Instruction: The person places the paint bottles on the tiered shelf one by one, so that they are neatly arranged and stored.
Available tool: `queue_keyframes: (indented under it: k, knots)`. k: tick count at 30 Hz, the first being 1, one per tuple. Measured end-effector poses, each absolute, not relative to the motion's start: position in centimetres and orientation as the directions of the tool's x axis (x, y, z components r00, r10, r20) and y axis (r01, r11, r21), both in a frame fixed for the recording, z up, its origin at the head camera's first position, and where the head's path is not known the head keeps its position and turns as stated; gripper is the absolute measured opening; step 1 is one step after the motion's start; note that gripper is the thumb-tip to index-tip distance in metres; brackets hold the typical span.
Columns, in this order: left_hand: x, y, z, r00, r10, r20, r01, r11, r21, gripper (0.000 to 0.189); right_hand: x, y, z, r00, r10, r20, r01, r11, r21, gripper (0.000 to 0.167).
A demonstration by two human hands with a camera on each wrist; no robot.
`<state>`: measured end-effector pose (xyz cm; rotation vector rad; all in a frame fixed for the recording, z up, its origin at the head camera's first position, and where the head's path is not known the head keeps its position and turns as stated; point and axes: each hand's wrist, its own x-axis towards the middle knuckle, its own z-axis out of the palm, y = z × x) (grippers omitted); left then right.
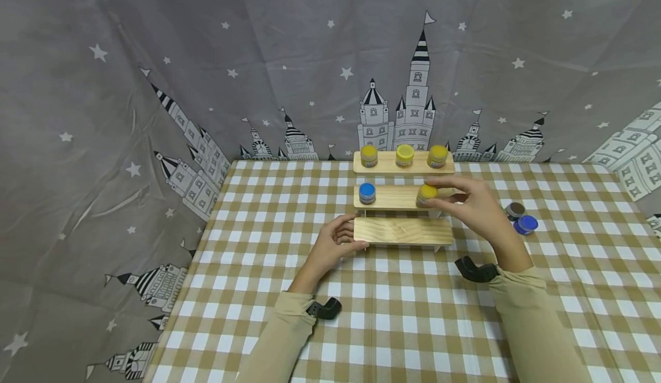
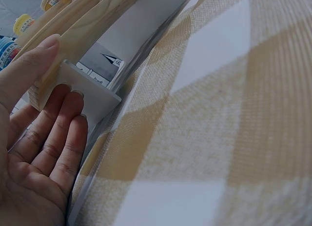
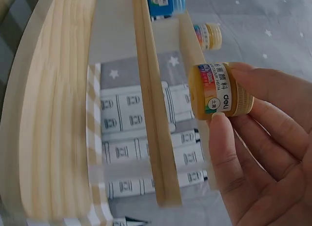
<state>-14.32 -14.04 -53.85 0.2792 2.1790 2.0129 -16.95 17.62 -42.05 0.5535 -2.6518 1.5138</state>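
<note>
My right hand (image 1: 472,202) pinches a mustard-yellow paint jar (image 3: 217,92) between thumb and fingers at the right end of the middle step. In the right wrist view its label faces the camera and the jar is tipped on its side relative to the picture. The left hand (image 1: 330,245) grips the left end of a three-step wooden display stand (image 1: 403,231), thumb on the lowest step's edge. Its other fingers (image 2: 61,123) curl under, by the white leg. A blue-lidded paint jar (image 1: 367,193) sits at the left of the middle step.
Along the top step stand three jars: a yellow one (image 1: 369,156), a brighter yellow one (image 1: 405,155) and another yellow one (image 1: 437,156). A brown-lidded jar (image 1: 514,211) and a violet-blue jar (image 1: 526,225) lie right of the stand on the checked tablecloth (image 1: 408,325). A grey castle-print curtain (image 1: 289,56) hangs behind.
</note>
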Motion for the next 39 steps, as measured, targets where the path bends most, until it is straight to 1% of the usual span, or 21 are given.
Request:
queue_keyframes:
  k: [4,11,19,34,39]
  knots:
    - [-14.3,-14.1,-53.9,-0.969,0.246,0.004,0.022,0.069,0.997,0.070,-17.5,16.6,-42.1,-0.933,-0.312,0.179,-0.315,0.465,-0.827,0.038]
    - [-14.3,-14.0,-53.9,-0.970,0.244,0.000,0.017,0.067,0.998,0.070,-18.2,15.1,-42.1,-0.934,-0.321,0.160,-0.307,0.484,-0.820,0.036]
    - [-14.4,-14.0,-54.0,-0.969,0.246,-0.012,0.004,0.065,0.998,0.070,-18.6,13.9,-42.3,-0.941,-0.320,0.108,-0.259,0.480,-0.838,0.038]
    - [-14.4,-13.9,-54.0,-0.971,0.239,-0.014,0.001,0.063,0.998,0.072,-18.7,13.4,-42.7,-0.938,-0.317,0.143,-0.271,0.410,-0.871,0.039]
    - [-14.4,-13.9,-54.2,-0.972,0.236,-0.011,0.003,0.060,0.998,0.072,-18.6,13.4,-42.9,-0.937,-0.306,0.167,-0.288,0.410,-0.865,0.039]
